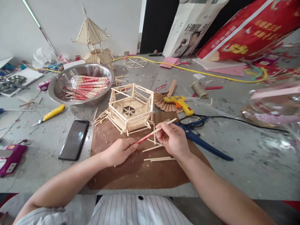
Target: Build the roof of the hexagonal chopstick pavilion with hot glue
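Both my left hand [119, 151] and right hand [172, 137] pinch one chopstick [156, 131], near the stick house [130, 107].

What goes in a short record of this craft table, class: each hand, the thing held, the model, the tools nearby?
left hand: pinches the red end of the chopstick
right hand: grips the same chopstick near its bare end
model: hexagonal stick frame, on brown paper, just beyond the hands
tools: yellow glue gun and blue scissors on the right; phone on the left
bowl: steel bowl holding red-wrapped sticks, rear left
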`<state>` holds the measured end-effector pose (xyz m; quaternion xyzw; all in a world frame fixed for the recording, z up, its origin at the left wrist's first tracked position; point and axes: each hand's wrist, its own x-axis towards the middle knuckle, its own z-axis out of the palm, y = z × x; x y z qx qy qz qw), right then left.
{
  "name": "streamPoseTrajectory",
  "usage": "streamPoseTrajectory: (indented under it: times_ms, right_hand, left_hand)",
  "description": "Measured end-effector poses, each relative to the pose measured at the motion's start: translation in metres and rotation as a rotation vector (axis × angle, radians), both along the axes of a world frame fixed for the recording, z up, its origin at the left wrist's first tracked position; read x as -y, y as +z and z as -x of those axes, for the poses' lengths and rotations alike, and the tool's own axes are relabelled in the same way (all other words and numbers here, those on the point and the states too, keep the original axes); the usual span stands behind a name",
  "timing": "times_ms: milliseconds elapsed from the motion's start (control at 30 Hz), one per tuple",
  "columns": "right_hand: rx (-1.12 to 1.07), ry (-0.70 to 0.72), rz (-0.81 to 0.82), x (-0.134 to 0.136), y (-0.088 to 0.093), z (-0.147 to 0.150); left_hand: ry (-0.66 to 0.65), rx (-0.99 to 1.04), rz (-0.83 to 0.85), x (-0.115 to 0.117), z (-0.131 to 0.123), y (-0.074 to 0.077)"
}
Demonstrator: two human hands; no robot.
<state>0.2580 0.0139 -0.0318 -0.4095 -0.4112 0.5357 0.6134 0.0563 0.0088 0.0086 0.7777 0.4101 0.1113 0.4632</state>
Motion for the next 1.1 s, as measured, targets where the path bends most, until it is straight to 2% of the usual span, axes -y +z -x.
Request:
streamPoseTrajectory:
  times_ms: [200, 333, 433, 567, 633, 767, 833, 1000, 1100]
  right_hand:
    - [0.199, 0.338, 0.036, 0.018, -0.004, 0.016]
    - [0.165, 0.398, 0.083, 0.022, -0.005, 0.025]
    - [0.033, 0.32, 0.049, 0.019, -0.003, 0.021]
    - [-0.092, 0.015, -0.017, 0.005, 0.007, -0.003]
    - [-0.129, -0.14, -0.072, -0.004, 0.013, -0.02]
    - [-0.217, -0.297, -0.159, -0.017, 0.023, -0.048]
    - [-0.219, -0.285, -0.13, -0.019, 0.028, -0.05]
    - [-0.086, 0.0, -0.003, -0.02, 0.051, -0.03]
    - [-0.029, 0.09, 0.018, -0.03, 0.071, -0.019]
  left_hand:
    - [-0.033, 0.057, -0.019, 0.004, -0.003, 0.001]
    - [-0.029, 0.091, 0.009, 0.004, -0.003, -0.002]
    - [-0.015, 0.075, -0.007, 0.002, -0.003, -0.004]
    - [-0.036, -0.021, -0.056, 0.0, 0.002, -0.004]
    - [-0.091, -0.102, -0.09, -0.001, 0.007, 0.0]
    - [-0.279, -0.352, -0.157, -0.003, 0.023, 0.013]
    - [-0.293, -0.517, -0.213, -0.004, 0.032, 0.021]
    - [-0.123, -0.901, -0.443, -0.011, 0.052, 0.034]
    - [-0.139, -1.05, -0.477, -0.017, 0.062, 0.036]
